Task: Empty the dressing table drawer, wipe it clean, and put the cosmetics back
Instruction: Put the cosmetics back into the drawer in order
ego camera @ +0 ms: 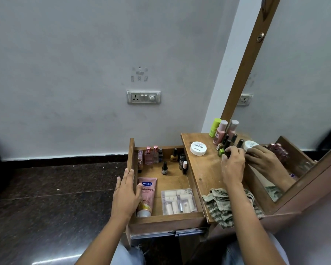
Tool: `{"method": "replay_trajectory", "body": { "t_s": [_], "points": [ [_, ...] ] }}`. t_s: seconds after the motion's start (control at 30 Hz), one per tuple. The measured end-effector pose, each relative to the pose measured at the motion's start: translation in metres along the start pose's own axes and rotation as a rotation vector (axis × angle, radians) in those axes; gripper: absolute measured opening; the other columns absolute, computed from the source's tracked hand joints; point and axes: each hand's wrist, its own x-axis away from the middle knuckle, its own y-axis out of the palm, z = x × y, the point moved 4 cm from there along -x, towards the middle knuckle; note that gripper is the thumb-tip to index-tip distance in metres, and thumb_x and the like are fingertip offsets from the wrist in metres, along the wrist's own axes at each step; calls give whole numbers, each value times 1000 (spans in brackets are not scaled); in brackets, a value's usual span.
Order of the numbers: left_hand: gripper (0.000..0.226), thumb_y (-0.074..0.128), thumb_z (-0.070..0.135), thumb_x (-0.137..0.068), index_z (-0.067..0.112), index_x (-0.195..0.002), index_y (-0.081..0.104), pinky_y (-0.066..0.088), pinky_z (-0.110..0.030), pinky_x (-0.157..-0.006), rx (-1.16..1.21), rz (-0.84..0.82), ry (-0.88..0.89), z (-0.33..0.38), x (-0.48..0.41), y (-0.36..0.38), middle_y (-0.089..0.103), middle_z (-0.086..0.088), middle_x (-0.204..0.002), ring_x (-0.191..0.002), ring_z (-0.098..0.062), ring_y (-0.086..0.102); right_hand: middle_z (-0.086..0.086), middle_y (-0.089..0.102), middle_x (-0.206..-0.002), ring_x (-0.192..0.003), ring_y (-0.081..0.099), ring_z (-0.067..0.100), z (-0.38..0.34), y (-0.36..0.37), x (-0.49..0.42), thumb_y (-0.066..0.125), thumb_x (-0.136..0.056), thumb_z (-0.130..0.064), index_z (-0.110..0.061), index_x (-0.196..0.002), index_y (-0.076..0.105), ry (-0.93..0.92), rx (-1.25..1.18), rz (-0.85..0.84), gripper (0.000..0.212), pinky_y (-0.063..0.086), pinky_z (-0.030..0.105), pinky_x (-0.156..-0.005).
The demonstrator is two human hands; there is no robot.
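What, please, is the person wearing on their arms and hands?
Both forearms are bare: no sleeves, watch or bracelet in view. The left hand wears a thin ring on one finger; the right hand shows no jewellery.

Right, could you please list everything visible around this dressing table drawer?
Open wooden drawer: one, brown, left of tabletop.
Pink Vaseline lotion tube: one, drawer's front left.
Clear plastic case of white tubes: one, drawer's front right.
Small cosmetic bottles: several, mixed colours, drawer's back.
White round jar: one, tabletop.
Lime-green bottle: one, tabletop's back.
Pink white-capped bottle: one, beside it.
Nail polish bottles: several, mixed, tabletop.
Striped green cloth: one, tabletop's front edge.
Wall socket: one, white, above drawer.
Left hand: rests on drawer's left wall.
Right hand: grips a nail polish bottle.
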Motion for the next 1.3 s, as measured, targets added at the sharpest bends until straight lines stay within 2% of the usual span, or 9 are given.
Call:
{"method": "replay_trajectory", "body": {
  "t_s": [0.07, 0.17, 0.3, 0.47, 0.6, 0.73, 0.97, 1.2, 1.3],
  "points": [
    [65, 44, 47, -97, 30, -153, 16, 22, -48, -115, 1, 0, 2, 1, 0, 0, 7, 11, -161, -149, -23, 4, 9, 53, -99, -83, 50, 19, -23, -13, 19, 60, -81, 1, -5, -94, 60, -11, -107, 91, 14, 43, 29, -78],
    [65, 44, 47, -97, 29, -153, 17, 23, -48, -115, 7, 4, 0, 2, 0, 0, 8, 10, -161, -149, -24, 5, 11, 56, -100, -87, 56, 23, -44, -24, 36, 63, -83, 2, -3, -98, 62, -83, -252, 129, 16, 49, 30, -80],
    [65, 44, 45, -98, 27, -154, 16, 22, -46, -116, 7, 1, 13, 2, 1, -2, 7, 9, -161, -149, -23, 4, 5, 56, -108, -85, 59, 6, -65, -16, 46, 65, -86, -2, -6, -106, 64, -77, -424, 14, 21, 50, 8, -73],
    [64, 45, 44, -98, 27, -153, 18, 21, -45, -116, 39, 0, 9, 3, 2, -4, 8, 10, -161, -149, -24, 4, -3, 56, -105, -100, 59, 15, -100, 15, 52, 66, -84, -7, -15, -109, 66, -164, -411, -171, 27, 54, 36, -89],
    [64, 45, 45, -98, 28, -153, 18, 20, -45, -117, 50, 1, 17, 4, 3, -4, 8, 10, -161, -149, -23, 4, 2, 56, -104, -92, 64, 24, -124, 52, 46, 61, -84, -5, -15, -107, 67, -273, -244, -393, 26, 53, 37, -89],
    [65, 45, 45, -98, 29, -154, 16, 20, -44, -117, 54, 5, 9, 4, 4, -5, 7, 12, -161, -149, -21, 3, 9, 52, -112, -99, 55, 23, -137, 87, 37, 57, -85, 0, -5, -110, 65, -393, -38, -514, 26, 42, 22, -86],
    [66, 46, 44, -98, 27, -154, 16, 18, -41, -117, 62, 12, 10, 5, 4, -5, 6, 12, -160, -148, -20, 2, 9, 60, -120, -120, 42, 28, -135, 130, 29, 55, -92, -13, -10, -117, 55, -592, 511, -504, 26, 39, 36, -96],
    [66, 45, 44, -98, 28, -154, 16, 16, -38, -117, 78, 14, 22, 4, 3, -4, 6, 12, -160, -149, -20, 1, 11, 66, -111, -120, 42, 28, -132, 148, 30, 62, -87, -20, -5, -133, 35, -585, 685, -410, 56, 37, 34, -95],
    [66, 45, 44, -98, 28, -154, 15, 15, -37, -117, 62, 20, 20, 4, 3, -3, 6, 12, -160, -149, -20, 1, 9, 66, -108, -117, 43, 26, -130, 152, 30, 58, -90, -25, -5, -132, 34, -567, 727, -380, 53, 37, 32, -94]
  ]
}}
